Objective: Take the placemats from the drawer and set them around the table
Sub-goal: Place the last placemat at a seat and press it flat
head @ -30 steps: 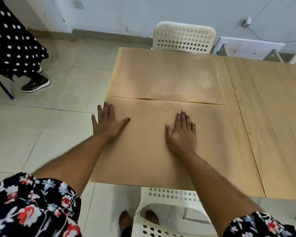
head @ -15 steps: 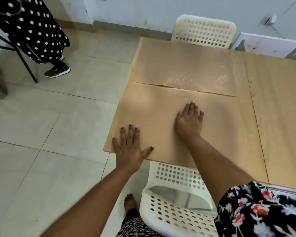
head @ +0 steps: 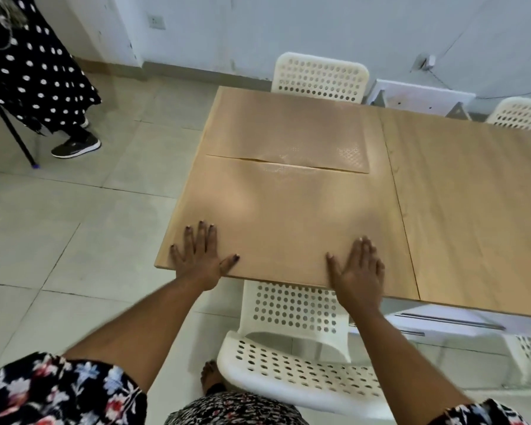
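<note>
Both my hands flat, fingers spread wide, holding nothing. L hand (head: 198, 256) + R hand (head: 357, 266) press near placemat (head: 276, 219) at table (head: 472, 210) near edge. 2nd placemat (head: 288, 130) just beyond, edges touching, by far white chair (head: 319, 76).

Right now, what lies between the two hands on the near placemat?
Only bare placemat: the head view shows nothing between the left hand and the right hand.
</note>
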